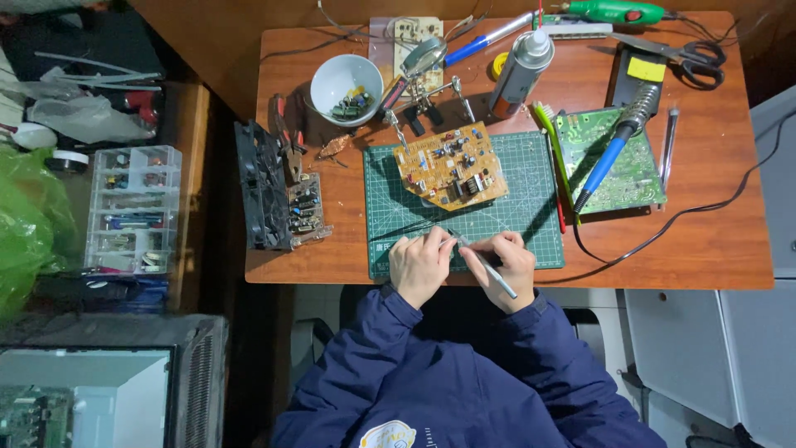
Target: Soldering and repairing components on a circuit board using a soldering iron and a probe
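Tweezers of thin grey metal (489,267) sit pinched in the right hand (507,270), fingers closed round them; the left hand (421,264) curls shut at their tip, on what I cannot tell. Both hover over the green cutting mat's (531,228) near edge. Beyond lies the orange circuit board (450,164), still fully populated, so the work looks barely begun.

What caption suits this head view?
Both hands, left hand and right hand, hold a slim tool over a green mat near a circuit board.

The wooden table (713,249) carries a green cutting mat (531,224) and a white bowl (332,79).
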